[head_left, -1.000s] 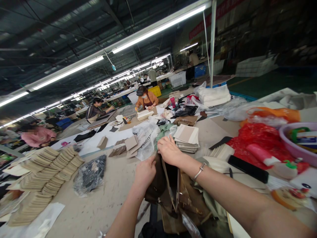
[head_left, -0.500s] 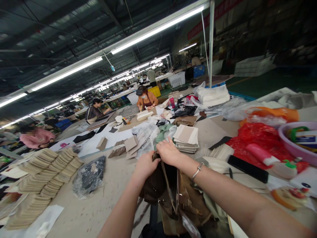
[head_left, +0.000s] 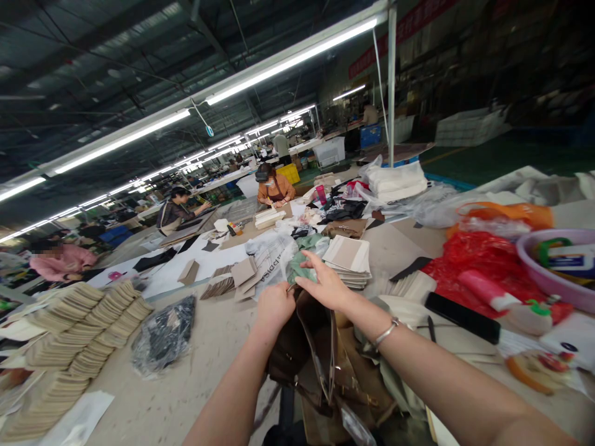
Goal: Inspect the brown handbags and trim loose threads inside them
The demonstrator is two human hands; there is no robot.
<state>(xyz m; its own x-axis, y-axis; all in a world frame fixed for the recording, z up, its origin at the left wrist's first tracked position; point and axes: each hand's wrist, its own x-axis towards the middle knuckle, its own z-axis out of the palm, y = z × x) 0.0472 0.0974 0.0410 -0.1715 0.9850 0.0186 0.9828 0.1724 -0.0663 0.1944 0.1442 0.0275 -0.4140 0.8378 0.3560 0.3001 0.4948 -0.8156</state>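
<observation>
A brown handbag [head_left: 357,371] stands in front of me, its top gaping and its dark inside showing. At its far upper edge my left hand [head_left: 276,308] is closed, thumb and fingers pinching the bag's rim. Just right of it, my right hand [head_left: 325,284] has its fingers spread, with the thumb close to the pinched edge; a bracelet is on that wrist. Whether the right thumb touches the bag I cannot tell. Beyond the hands lie a crumpled green cloth [head_left: 304,257], a printed plastic bag [head_left: 272,257] and a stack of beige panels [head_left: 348,257].
Piled beige pieces [head_left: 69,334] and a plastic-wrapped dark bundle [head_left: 165,334] lie left. To the right are a black phone [head_left: 462,317], a red plastic bag [head_left: 469,263] and a purple basin [head_left: 525,251]. A co-worker in orange [head_left: 277,186] sits across the table.
My right hand has opened its fingers and shifted slightly right, off the bag's edge it was gripping. My left hand stays at the rim. The view has shifted slightly.
</observation>
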